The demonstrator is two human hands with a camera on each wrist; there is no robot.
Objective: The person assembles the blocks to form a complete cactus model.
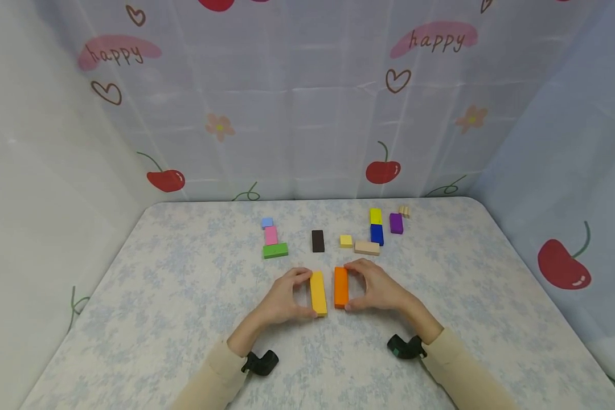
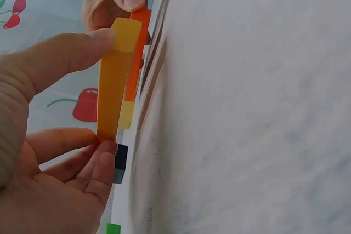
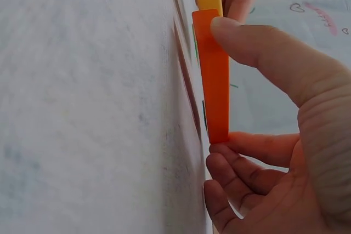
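Note:
Near the middle of the table, my left hand (image 1: 283, 297) holds a yellow-orange block (image 1: 318, 294) by its two ends, thumb at the near end and fingers at the far end. To its right, my right hand (image 1: 379, 286) grips an orange block (image 1: 341, 287) the same way. The two long blocks point away from me, roughly side by side with a gap between them. In the left wrist view the thumb presses the end of the yellow-orange block (image 2: 113, 80). The right wrist view shows the orange block (image 3: 214, 80) between thumb and fingertips.
Beyond the hands lie a green block (image 1: 275, 250), a pink block (image 1: 270, 235), a light blue block (image 1: 267, 223), a black block (image 1: 318, 241), a small yellow block (image 1: 345, 241), a beige block (image 1: 367, 247), a blue block (image 1: 376, 234), a bright yellow block (image 1: 376, 216) and a purple block (image 1: 396, 223).

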